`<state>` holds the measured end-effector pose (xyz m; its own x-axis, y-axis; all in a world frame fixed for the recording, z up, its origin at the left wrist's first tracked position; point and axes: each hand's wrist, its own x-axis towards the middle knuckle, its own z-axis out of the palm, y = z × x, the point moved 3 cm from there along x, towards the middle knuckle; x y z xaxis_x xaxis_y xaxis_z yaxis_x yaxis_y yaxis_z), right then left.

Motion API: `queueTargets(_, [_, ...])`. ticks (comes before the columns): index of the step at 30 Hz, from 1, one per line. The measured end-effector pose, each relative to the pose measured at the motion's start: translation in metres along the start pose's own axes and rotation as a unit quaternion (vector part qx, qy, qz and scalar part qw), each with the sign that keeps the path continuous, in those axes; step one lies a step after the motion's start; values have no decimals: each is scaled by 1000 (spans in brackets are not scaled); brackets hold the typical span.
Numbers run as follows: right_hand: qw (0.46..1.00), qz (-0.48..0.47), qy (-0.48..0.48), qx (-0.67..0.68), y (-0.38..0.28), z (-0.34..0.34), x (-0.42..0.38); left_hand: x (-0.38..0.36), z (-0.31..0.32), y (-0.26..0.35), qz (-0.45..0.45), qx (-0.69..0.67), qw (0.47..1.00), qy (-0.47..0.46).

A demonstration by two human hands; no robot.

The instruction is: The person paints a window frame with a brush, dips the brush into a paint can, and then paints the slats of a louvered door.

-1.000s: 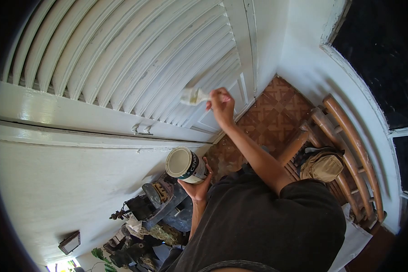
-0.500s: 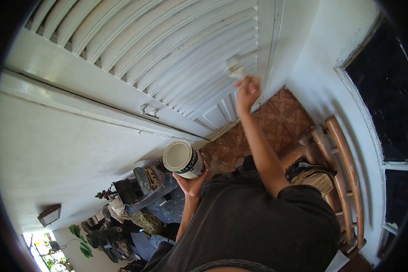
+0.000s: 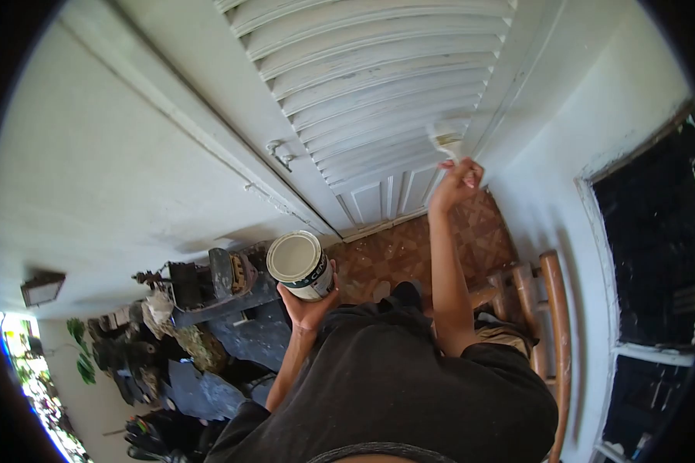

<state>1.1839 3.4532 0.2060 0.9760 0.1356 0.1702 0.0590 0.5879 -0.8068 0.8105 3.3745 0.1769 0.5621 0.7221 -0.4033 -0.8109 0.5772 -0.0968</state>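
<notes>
My left hand [image 3: 309,307] is wrapped round the lower side of a paint can [image 3: 310,284], held in front of my body. The can has no lid, and pale paint shows inside its rim. In my right hand [image 3: 459,184] is a paintbrush [image 3: 449,144], gripped by its pale handle. Its bristles overlap the lower right slats of a white louvered door [image 3: 394,85]; the brush is slightly blurred. Grey patches show on several slats.
A metal handle [image 3: 280,154] juts from the door's left stile. To the right, a wooden chair [image 3: 552,332] stands by a dark-paned window [image 3: 649,247]. Cluttered items lie around a dark bench [image 3: 232,301] at left. Patterned brown tiles [image 3: 394,258] cover the floor.
My view has turned, so the door sits more upright and the chair lower. The brush has moved toward the right ends of the slats. Both hands keep their holds.
</notes>
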Motion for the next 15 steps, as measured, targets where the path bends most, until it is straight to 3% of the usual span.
queueTargets(1, [999, -40, 18, -6, -2, 4, 14, 0, 0, 0, -4, -7, 1000, -1])
queueTargets(4, [999, -30, 24, -9, 14, 20, 24, 0, -4, 0, -8, -18, 1000, -6])
queueTargets(7, [997, -16, -71, -27, 33, 44, -28, -5, 3, -6, 1, -39, 999, 10])
queueTargets(12, [970, 85, -226, 19, 30, 71, -156, -10, 10, -11, 14, -42, 999, -10])
queueTargets(15, [947, 128, -291, 36, 16, 71, -183, -15, 10, -12, 23, -36, 999, -11])
